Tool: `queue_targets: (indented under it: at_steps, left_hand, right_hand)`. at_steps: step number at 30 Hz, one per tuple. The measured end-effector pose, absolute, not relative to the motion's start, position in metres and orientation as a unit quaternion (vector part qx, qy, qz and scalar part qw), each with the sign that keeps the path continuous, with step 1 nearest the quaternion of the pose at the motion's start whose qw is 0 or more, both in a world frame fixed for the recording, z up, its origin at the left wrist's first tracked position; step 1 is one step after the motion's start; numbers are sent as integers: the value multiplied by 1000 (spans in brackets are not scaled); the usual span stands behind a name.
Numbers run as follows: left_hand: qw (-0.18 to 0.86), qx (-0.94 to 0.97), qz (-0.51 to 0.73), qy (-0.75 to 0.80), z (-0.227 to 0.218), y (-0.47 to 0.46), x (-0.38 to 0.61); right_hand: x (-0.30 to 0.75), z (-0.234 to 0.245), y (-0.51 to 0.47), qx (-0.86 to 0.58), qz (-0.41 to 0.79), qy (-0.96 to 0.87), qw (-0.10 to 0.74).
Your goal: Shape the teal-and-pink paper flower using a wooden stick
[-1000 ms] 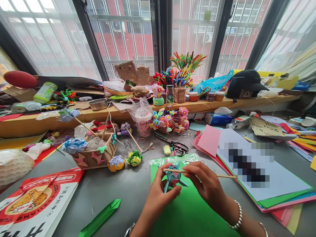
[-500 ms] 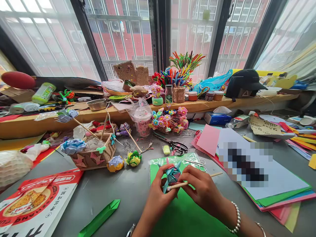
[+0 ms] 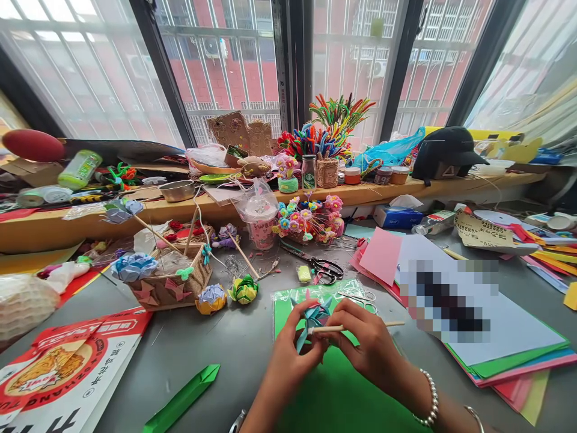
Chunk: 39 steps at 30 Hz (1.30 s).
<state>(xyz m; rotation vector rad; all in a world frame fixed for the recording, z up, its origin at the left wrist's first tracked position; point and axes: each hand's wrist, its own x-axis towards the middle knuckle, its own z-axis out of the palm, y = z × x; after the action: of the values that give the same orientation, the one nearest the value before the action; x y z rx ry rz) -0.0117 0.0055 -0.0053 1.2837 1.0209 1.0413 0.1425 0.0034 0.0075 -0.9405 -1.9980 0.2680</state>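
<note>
My left hand is closed around a folded paper flower in light blue with some pink, its pointed petals sticking out past the fingers. Between the fingers of my right hand lies a thin wooden stick, nearly level. The stick's left end has a whitish tip and lies against or just in front of the flower; whether they touch I cannot tell. Its other end juts out to the right of the hand. Below both hands is green paper, with a clear plastic sleeve behind.
Black-handled scissors and a smaller silver pair lie beyond my hands. A cardboard box with paper flowers stands left. Stacked coloured paper is at right. A folded green strip and printed bag lie front left.
The stick has swung closer to level, its whitish left end rising toward the flower. My right hand has shifted slightly with it. My left hand keeps hold of the flower.
</note>
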Motion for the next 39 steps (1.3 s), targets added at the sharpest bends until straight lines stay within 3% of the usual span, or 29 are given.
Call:
queue_targets:
  at_steps: [5, 7, 13, 27, 35, 39]
  left_hand:
    - [602, 429, 532, 413, -1, 4, -8]
    - [540, 455, 555, 439, -1, 3, -7]
    - [205, 644, 575, 461, -9, -4, -6]
    - [81, 726, 545, 413, -24, -6, -8]
    - [-130, 777, 518, 333, -21, 1, -12]
    - [-161, 782, 498, 339, -19, 1, -12]
  right_hand:
    - [145, 13, 7, -427, 124, -747, 495]
    - [146, 14, 7, -435, 110, -734, 510]
    - [145, 17, 5, -449, 135, -723, 508]
    - [140, 17, 0, -469, 136, -740, 462]
    - [142, 19, 2, -521, 153, -722, 429]
    - [144, 21, 3, -526, 162, -719, 425]
